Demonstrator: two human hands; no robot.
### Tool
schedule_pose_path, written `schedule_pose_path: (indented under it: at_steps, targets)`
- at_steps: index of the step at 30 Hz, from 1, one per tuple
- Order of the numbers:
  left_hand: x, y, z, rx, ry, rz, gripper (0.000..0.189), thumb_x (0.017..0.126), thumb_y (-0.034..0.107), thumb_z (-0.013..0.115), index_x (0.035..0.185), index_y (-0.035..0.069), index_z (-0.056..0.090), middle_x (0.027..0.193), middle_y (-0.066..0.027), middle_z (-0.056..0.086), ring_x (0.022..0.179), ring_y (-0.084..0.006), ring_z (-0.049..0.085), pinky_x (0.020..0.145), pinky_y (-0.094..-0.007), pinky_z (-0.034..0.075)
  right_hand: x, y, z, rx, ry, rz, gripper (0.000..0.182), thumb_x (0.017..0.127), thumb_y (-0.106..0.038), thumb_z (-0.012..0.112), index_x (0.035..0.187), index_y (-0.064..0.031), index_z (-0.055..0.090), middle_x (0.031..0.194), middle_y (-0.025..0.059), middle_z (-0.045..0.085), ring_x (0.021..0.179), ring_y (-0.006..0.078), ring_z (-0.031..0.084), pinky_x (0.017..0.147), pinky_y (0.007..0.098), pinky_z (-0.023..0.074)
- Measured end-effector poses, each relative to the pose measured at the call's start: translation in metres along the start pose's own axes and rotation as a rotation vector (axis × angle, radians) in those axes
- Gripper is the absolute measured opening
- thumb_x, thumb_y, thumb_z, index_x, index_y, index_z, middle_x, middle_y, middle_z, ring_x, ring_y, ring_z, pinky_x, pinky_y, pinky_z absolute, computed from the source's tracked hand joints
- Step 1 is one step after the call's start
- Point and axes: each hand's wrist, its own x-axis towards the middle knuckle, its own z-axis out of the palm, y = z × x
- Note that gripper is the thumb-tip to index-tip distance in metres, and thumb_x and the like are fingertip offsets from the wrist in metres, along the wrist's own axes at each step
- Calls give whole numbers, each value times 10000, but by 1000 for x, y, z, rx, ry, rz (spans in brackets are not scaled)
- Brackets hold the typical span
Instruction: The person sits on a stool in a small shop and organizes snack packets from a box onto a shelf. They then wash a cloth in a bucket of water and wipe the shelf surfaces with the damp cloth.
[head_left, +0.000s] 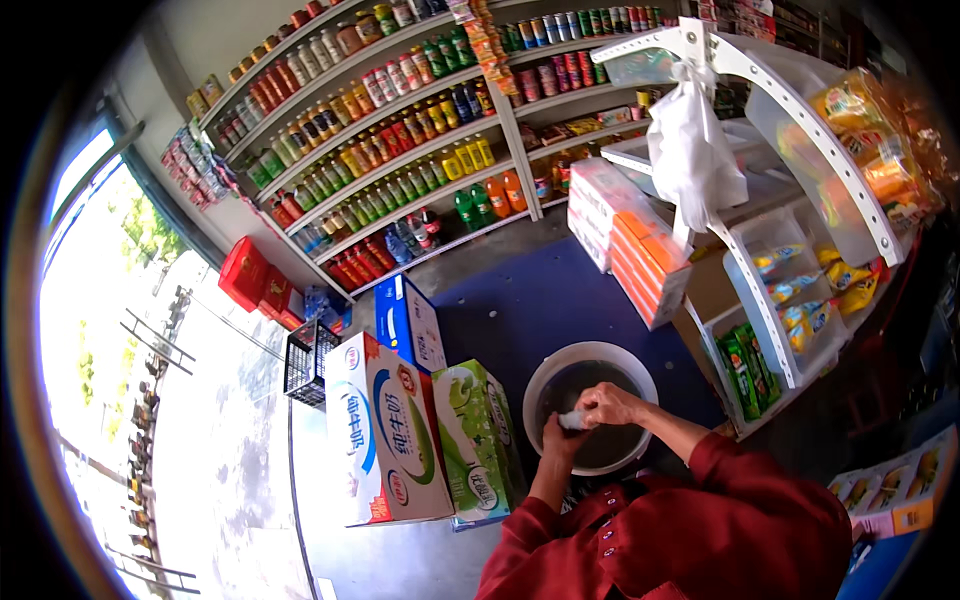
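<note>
A white round bucket (534, 390) with dark water (622, 442) in it stands in front of me. Above the water, my left hand (561, 439) and my right hand (613, 405) come close together. Both are closed around a small bunched whitish cloth (574, 420). A bit of it shows between the fingers, and the rest is hidden in my grip. Dark red sleeves cover both arms down to about the wrists.
To the left stand a green drink carton (472, 431), a large milk carton (386, 435) and a blue box (409, 322). Snack bins (795, 300) on a white rack flank the right, beside stacked orange boxes (645, 262). Drink shelves (405, 142) line the wall.
</note>
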Motion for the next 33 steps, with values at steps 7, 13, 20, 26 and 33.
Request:
schedule_pose_path:
  at_steps: [7, 13, 20, 26, 33]
  targets:
    - [-9, -5, 5, 173, -148, -65, 447, 875, 450, 436, 1101, 67, 484, 1049, -117, 558, 942, -300, 548, 822, -493, 438, -10, -30, -22, -5, -342, -182, 190, 627, -122, 628, 733, 35, 623, 804, 105, 603, 723, 172, 584, 649, 272, 451]
    - [-31, -8, 27, 171, -409, -111, 581, 836, 585, 371, 1094, 86, 516, 1062, -85, 572, 984, -260, 539, 867, -434, 412, 14, 1, -30, 379, 3, -18, 186, 751, -196, 622, 707, -18, 588, 607, -18, 496, 598, 58, 464, 564, 244, 383]
    - [-71, -13, 39, 266, -471, -153, 468, 867, 438, 448, 1198, 107, 440, 1177, -99, 497, 1073, -280, 487, 938, -486, 362, 28, 17, 15, -70, 296, 27, 315, 802, -320, 559, 819, -7, 589, 721, 167, 593, 726, 238, 594, 663, 347, 439]
    - [-60, -8, 23, 294, -524, -142, 381, 884, 226, 486, 1215, 57, 399, 1197, -154, 462, 1073, -318, 489, 883, -441, 440, 36, 43, 22, 252, 258, 51, 503, 816, -416, 541, 1107, -6, 519, 1074, 133, 569, 989, 217, 537, 831, 331, 423]
    - [-81, -15, 49, 59, -904, -382, 412, 895, 258, 455, 1234, 34, 386, 1202, -193, 461, 1054, -341, 513, 776, -421, 510, 11, 45, 22, 1455, -43, 86, 522, 868, -502, 406, 1052, -32, 539, 978, 119, 593, 990, 243, 550, 866, 366, 437]
